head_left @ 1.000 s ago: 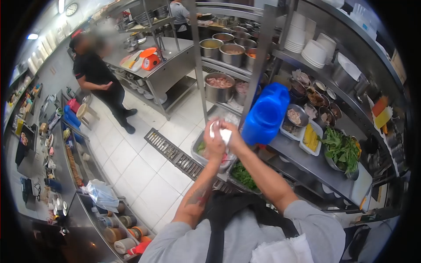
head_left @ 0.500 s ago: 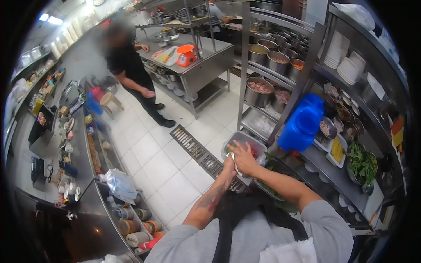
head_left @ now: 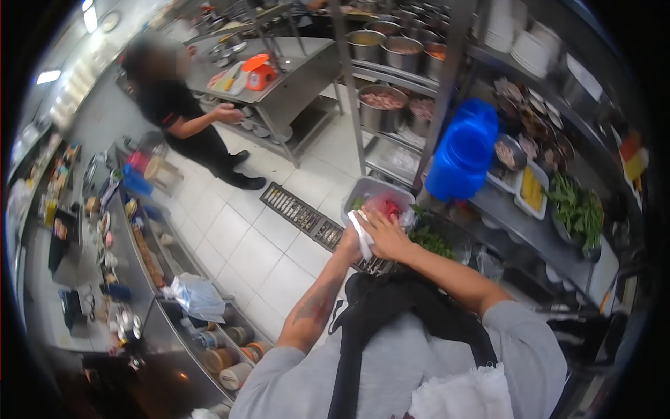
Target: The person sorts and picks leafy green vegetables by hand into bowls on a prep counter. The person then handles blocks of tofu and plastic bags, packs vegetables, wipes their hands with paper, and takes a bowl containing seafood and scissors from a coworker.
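My left hand [head_left: 350, 242] is closed around a white cloth [head_left: 362, 236], which looks crumpled and could be paper. Against the cloth's right side lies my right hand [head_left: 382, 234], palm turned inward and fingers stretched forward. Just beyond both hands is a clear plastic tub [head_left: 356, 192] with red and some green contents, which I cannot make out. Leafy greens [head_left: 434, 241] sit right of my right hand. My left fingers are partly hidden by the cloth and the right hand.
A person in black [head_left: 174, 115] stands ahead left by a steel table [head_left: 307, 66] with an orange scale [head_left: 259, 72]. On the right are a rack of metal pots [head_left: 382, 105], a blue plastic container [head_left: 462, 150] and shelves. A floor drain grate [head_left: 300, 213] crosses the tiles.
My right fingers, spread over the tub before, now lie closer together along the cloth. The view has shifted, and the person in black has raised a forearm.
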`<state>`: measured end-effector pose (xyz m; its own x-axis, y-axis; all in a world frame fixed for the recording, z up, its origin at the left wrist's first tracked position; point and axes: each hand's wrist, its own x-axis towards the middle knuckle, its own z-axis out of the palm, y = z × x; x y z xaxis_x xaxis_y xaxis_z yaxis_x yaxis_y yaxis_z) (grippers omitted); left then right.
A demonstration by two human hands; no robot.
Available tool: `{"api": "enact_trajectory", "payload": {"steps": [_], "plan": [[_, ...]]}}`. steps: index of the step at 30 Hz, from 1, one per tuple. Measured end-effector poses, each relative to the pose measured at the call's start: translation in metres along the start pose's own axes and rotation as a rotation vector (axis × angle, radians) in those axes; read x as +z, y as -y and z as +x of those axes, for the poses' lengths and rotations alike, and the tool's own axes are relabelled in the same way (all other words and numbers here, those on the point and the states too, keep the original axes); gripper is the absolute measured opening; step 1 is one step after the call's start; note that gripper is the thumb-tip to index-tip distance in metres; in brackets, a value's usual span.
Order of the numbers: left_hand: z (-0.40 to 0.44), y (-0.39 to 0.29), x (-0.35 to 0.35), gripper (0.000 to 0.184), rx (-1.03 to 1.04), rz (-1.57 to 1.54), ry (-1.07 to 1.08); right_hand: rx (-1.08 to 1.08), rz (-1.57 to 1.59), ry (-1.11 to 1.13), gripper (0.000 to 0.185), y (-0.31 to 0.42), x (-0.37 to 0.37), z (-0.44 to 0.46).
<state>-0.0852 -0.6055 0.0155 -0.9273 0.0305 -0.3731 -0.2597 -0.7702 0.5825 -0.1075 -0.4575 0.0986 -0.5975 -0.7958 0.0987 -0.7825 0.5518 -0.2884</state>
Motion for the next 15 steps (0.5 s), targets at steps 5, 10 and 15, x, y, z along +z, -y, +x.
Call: {"api": "enact_trajectory", "payload": {"steps": [5, 10, 15], "plan": [[-0.026, 0.045, -0.004, 0.046, -0.13, 0.05, 0.089, 0.059, 0.559, -0.062, 0.062, -0.043, 0.029, -0.024], [-0.027, 0.058, -0.055, 0.016, 0.119, 0.744, -0.105, 0.223, 0.545, 0.025, 0.04, -0.052, 0.049, -0.039], [-0.027, 0.042, -0.034, 0.006, -0.007, 0.345, -0.295, 0.29, 0.453, 0.099, 0.037, -0.046, 0.028, -0.047]]}}
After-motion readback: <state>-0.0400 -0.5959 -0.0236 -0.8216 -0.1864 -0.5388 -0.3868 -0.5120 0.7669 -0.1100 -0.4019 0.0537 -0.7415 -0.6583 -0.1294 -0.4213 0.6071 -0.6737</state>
